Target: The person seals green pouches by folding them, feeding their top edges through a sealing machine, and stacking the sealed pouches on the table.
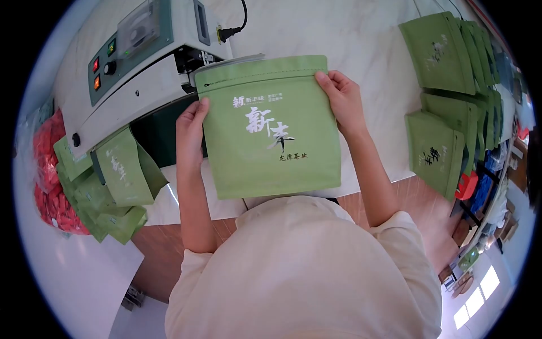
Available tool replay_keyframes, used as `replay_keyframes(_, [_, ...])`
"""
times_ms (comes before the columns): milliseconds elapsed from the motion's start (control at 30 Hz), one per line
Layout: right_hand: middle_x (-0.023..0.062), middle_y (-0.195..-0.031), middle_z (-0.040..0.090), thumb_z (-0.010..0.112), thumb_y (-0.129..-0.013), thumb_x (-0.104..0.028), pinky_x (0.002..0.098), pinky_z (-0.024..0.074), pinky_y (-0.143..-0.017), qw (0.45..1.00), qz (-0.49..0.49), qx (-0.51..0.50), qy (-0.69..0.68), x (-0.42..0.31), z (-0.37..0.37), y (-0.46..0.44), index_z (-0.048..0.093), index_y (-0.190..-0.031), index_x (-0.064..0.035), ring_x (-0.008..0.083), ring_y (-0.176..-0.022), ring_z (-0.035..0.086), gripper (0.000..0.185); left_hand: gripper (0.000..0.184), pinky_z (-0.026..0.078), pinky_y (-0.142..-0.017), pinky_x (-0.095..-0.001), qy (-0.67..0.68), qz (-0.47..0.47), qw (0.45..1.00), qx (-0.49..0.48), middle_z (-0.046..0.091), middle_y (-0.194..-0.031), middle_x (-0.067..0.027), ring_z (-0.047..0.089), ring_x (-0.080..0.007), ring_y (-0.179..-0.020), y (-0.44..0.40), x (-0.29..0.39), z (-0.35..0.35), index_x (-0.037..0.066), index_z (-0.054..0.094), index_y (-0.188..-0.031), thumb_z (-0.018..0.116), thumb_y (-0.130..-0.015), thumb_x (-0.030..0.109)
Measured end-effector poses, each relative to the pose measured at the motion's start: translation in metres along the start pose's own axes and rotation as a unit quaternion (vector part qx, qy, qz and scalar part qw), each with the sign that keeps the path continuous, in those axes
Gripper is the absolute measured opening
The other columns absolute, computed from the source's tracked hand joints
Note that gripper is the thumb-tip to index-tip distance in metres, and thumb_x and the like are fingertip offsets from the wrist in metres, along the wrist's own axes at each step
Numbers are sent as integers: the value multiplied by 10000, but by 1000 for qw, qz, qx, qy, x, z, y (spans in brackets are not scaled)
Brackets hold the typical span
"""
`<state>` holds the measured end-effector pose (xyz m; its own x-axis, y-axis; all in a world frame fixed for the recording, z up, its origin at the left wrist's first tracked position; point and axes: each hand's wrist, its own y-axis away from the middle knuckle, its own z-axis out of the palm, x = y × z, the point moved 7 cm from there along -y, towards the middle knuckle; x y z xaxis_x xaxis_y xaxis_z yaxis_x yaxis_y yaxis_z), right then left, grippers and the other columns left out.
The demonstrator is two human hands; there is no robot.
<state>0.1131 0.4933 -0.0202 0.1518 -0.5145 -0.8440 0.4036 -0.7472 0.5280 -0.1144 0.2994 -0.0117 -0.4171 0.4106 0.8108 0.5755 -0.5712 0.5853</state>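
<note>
A green tea pouch (271, 135) with white and black lettering hangs upright in front of my chest, its zip strip along the top. My left hand (193, 121) pinches its left edge near the upper corner, thumb on the front. On the opposite side my right hand (342, 96) grips the upper right edge, also thumb in front. Behind the pouch's upper left corner is a sealing machine (130, 96) with lit buttons and a knob. The fingers behind the pouch are partly hidden.
Green pouches (121, 169) lie at the left below the machine, beside a clear bag of red packets (48, 169). Upright stacks of green pouches (437, 53) line the table's right side. A black power plug (226, 34) joins the machine's back.
</note>
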Motion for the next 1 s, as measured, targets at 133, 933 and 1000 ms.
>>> replay_keyframes(133, [8,-715,628,628,-863,-214,199,408,-540,1000,-6,-3,30,-6,3,0,626,-868,17,33,-601,507,232,255,448,-614,-199,19,6,999,37,631,-798,-26,565,-76,-670,-7,-8,-11,17,625,-917,583,-901,268])
replay_keyframes(933, [49,-650,608,682,-796,-240,252,438,-554,987,-59,-75,126,2,54,-14,644,-790,39,102,-577,526,282,258,410,-680,-194,-31,64,986,152,639,-840,-2,539,-57,-732,-13,-3,-83,8,656,-909,604,-887,259])
replay_keyframes(1000, [7,-666,603,674,-826,-263,201,420,-481,982,-82,-87,143,4,55,-18,635,-805,10,48,-550,514,276,267,413,-684,-194,-33,66,986,147,641,-852,-5,542,-58,-741,-15,-6,-86,0,654,-922,603,-888,259])
